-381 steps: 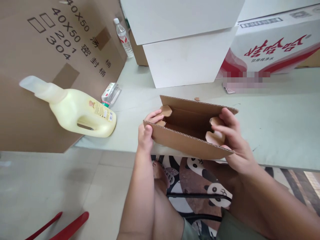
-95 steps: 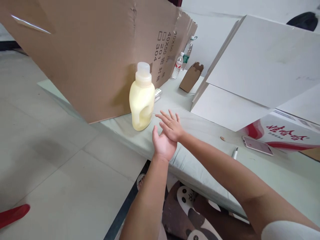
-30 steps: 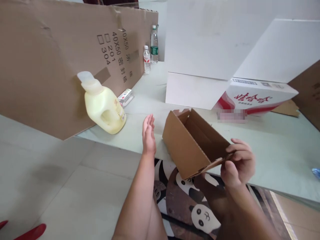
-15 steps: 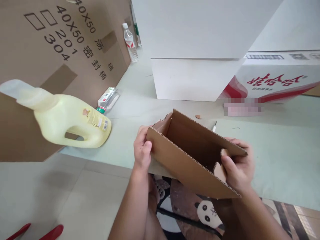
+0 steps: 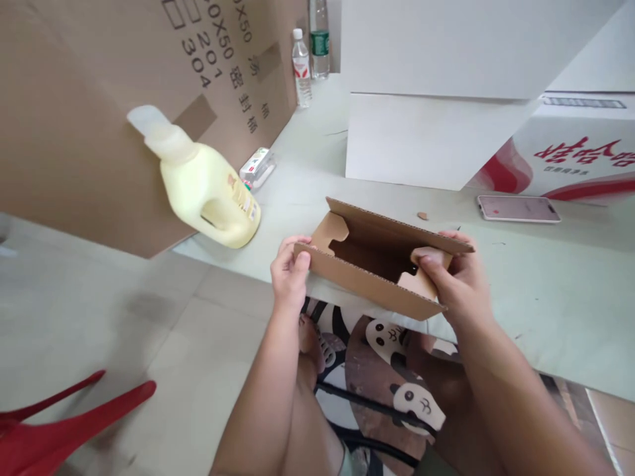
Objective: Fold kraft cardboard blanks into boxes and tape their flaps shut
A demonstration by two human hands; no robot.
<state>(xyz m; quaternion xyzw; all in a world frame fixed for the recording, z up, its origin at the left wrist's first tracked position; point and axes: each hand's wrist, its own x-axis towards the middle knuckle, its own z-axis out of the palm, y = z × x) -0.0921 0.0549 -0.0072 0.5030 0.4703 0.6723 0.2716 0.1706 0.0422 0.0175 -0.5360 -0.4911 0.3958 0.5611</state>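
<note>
I hold a small brown corrugated cardboard box (image 5: 367,281) over the near edge of the pale green table (image 5: 546,284), its open top facing me. My left hand (image 5: 289,274) pinches the box's left end, thumb on the front wall. My right hand (image 5: 454,281) grips the right end, its thumb pressing a rounded end flap inward. Another rounded flap stands at the left end inside. A pale yellow detergent jug (image 5: 206,192) with a handle stands on the table to the left of the box.
A large brown carton (image 5: 99,99) with printed numbers stands behind the jug. White boxes (image 5: 431,132) and a red-and-white carton (image 5: 580,155) sit at the back. A pink phone (image 5: 518,207), two water bottles (image 5: 301,66) and a small packet (image 5: 256,166) lie on the table. A red chair (image 5: 64,430) is at lower left.
The box has tipped level and flatter in my hands. My right thumb now presses the right end flap inward. The view has swung left and the phone has come into sight.
</note>
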